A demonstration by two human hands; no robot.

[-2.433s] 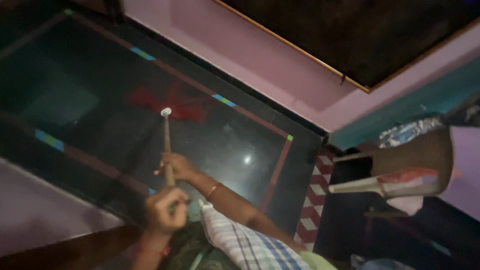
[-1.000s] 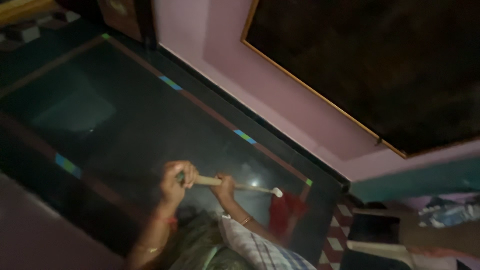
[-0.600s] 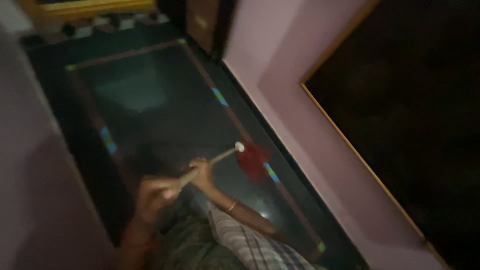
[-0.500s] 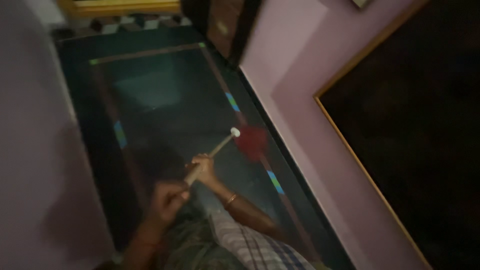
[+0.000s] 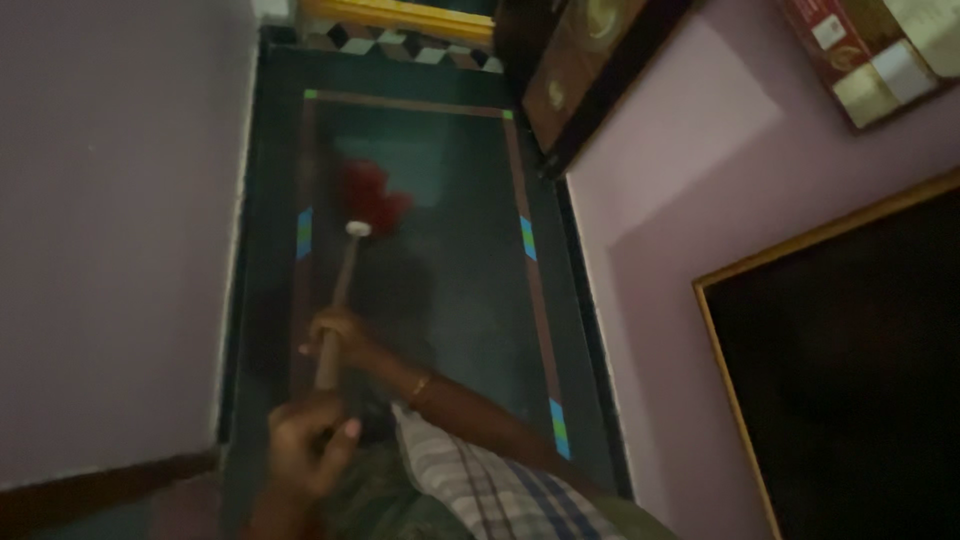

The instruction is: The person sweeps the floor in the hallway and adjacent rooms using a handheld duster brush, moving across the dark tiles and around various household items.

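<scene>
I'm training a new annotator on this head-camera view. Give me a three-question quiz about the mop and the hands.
1. True or false: both hands grip the mop handle.
2. What colour is the mop head? A) red B) white C) yellow
3. Which hand sits lower on the handle, nearer the mop head?

Key:
1. True: left hand and right hand both hold it.
2. A
3. The right hand.

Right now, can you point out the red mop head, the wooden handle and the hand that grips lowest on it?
red mop head (image 5: 368, 197), head view, on the red strands.
wooden handle (image 5: 338, 290), head view, on the bare shaft above the upper hand.
left hand (image 5: 308, 442), head view, on the back of the hand.
</scene>
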